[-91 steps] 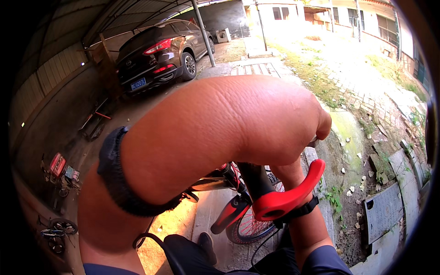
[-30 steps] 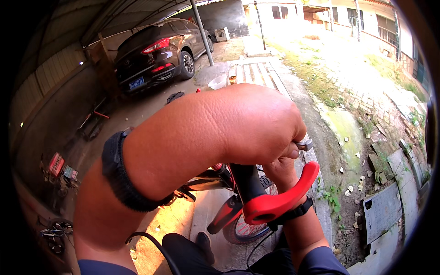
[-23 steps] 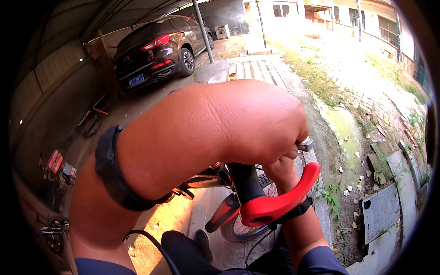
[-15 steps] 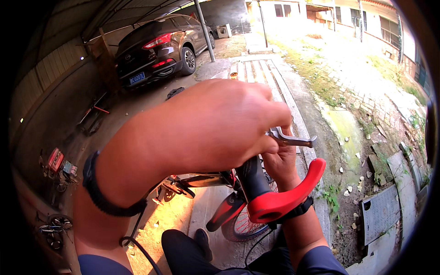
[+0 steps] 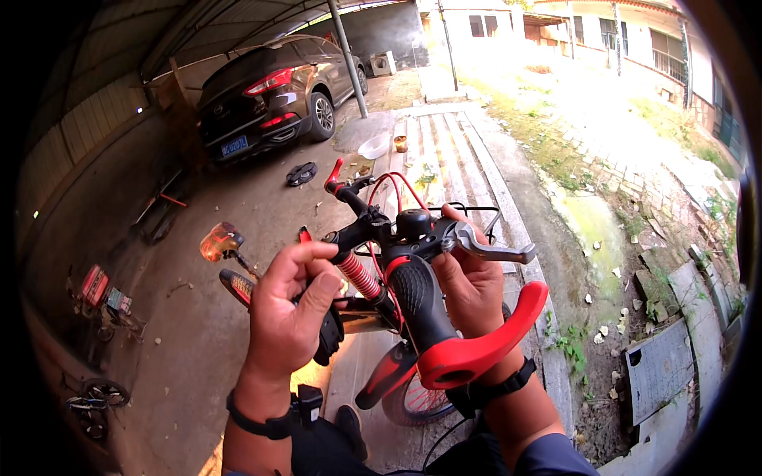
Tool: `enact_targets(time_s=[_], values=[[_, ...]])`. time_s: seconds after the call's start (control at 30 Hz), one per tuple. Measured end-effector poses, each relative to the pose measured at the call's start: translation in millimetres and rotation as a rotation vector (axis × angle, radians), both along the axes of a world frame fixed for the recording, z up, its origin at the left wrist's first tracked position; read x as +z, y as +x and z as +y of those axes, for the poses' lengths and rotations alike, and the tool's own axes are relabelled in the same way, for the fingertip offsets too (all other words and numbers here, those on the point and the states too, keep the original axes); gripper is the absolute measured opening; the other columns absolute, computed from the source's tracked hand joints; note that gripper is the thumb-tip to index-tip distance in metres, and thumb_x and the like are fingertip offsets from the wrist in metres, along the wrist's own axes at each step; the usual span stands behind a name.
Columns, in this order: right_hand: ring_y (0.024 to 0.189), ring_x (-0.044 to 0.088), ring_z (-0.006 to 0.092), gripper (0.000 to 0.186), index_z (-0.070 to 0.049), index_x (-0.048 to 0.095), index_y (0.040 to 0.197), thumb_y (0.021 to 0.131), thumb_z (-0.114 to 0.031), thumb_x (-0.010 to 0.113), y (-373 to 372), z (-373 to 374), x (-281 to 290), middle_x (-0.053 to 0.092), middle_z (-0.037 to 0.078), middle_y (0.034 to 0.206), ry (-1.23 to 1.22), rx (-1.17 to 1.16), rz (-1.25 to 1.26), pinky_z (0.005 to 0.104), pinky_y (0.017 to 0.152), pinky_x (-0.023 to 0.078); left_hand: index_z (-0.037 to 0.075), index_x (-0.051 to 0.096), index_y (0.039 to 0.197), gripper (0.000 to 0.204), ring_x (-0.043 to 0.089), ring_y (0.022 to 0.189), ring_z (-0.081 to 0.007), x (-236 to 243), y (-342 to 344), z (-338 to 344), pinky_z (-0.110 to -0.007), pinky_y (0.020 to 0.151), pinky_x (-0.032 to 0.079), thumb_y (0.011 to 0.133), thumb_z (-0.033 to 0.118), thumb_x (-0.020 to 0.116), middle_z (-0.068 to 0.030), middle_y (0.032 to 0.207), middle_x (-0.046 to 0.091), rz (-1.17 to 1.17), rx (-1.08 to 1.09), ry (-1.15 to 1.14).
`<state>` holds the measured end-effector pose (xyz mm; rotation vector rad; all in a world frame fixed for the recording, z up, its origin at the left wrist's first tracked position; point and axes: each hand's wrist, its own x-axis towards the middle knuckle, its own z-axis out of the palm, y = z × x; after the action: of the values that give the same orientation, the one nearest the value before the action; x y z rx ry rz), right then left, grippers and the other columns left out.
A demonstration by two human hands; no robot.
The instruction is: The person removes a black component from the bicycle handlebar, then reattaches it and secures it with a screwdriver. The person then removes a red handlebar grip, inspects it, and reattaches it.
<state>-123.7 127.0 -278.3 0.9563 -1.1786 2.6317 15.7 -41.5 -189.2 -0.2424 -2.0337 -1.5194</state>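
In front of me stands a bicycle with a black ribbed handlebar grip (image 5: 419, 297) and a curved red bar end (image 5: 484, 341). My right hand (image 5: 470, 289) is behind the grip, its thumb and forefinger closed around the base of the silver brake lever (image 5: 492, 244). Left of the handlebar is my left hand (image 5: 287, 309), raised with bent fingers and the thumb close to them. Whether something small lies in those fingers is hidden. Beside the lever sits a black, round-topped bell (image 5: 413, 224). Red ribbing covers a tube (image 5: 359, 275) below the handlebar.
Under the roof a dark car (image 5: 270, 95) is parked beyond a metal post (image 5: 349, 59). A clear bowl (image 5: 375, 146) and a small tin (image 5: 401, 143) stand on the slatted concrete. A black bag-like item (image 5: 302, 174) lies on the floor. Grey slabs (image 5: 660, 369) lie at right.
My left hand has left the brake lever and moved left and toward me, uncovering the handlebar, bell and cables. My right hand remains at the lever, with its fingers now in plain sight.
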Motion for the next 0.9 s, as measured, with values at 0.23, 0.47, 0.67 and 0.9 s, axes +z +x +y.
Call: enact_targets(time_s=[0.23,0.47,0.67,0.9], values=[[0.122,0.067,0.0198,0.052,0.001,0.05,0.154,0.105,-0.005,0.066,17.7,7.7,10.1,0.069,0.013,0.136,-0.123,0.291,-0.133,0.0354,0.105,0.054,-0.002,0.058,0.13,0.032,0.066,0.086,-0.0125,-39.8,24.9,-2.0,-0.031,0.08,0.059,0.106,0.017,0.068,-0.0051,0.094,0.065,-0.08,-0.064,0.166],[0.095,0.069,0.0174,0.03,0.003,0.065,0.131,0.106,-0.012,0.066,26.5,17.7,22.4,0.071,0.011,0.113,0.095,0.246,-0.43,0.0317,0.081,0.058,-0.003,0.058,0.128,0.036,0.066,0.087,-0.0133,-60.0,43.9,-9.6,-0.032,0.078,0.06,0.105,0.021,0.071,-0.0047,0.092,0.065,-0.161,-0.039,0.261],[0.05,0.04,0.0033,0.03,0.0,0.068,0.106,0.109,-0.028,0.061,33.2,11.8,28.7,0.057,-0.004,0.068,0.13,0.217,-0.424,0.0216,0.046,0.028,-0.002,0.059,0.128,0.036,0.065,0.084,-0.0133,-71.2,49.0,-9.3,-0.032,0.078,0.06,0.104,0.021,0.073,-0.0044,0.092,0.065,-0.178,-0.052,0.283],[0.064,0.051,0.0071,0.027,-0.004,0.068,0.111,0.111,-0.027,0.055,51.8,27.3,-21.6,0.062,-0.002,0.079,0.071,0.33,-0.655,0.025,0.056,0.037,0.0,0.066,0.117,0.021,0.066,0.088,-0.0113,-91.6,63.1,9.8,-0.03,0.079,0.058,0.101,0.012,0.074,-0.0037,0.094,0.069,-0.399,-0.044,0.248]])
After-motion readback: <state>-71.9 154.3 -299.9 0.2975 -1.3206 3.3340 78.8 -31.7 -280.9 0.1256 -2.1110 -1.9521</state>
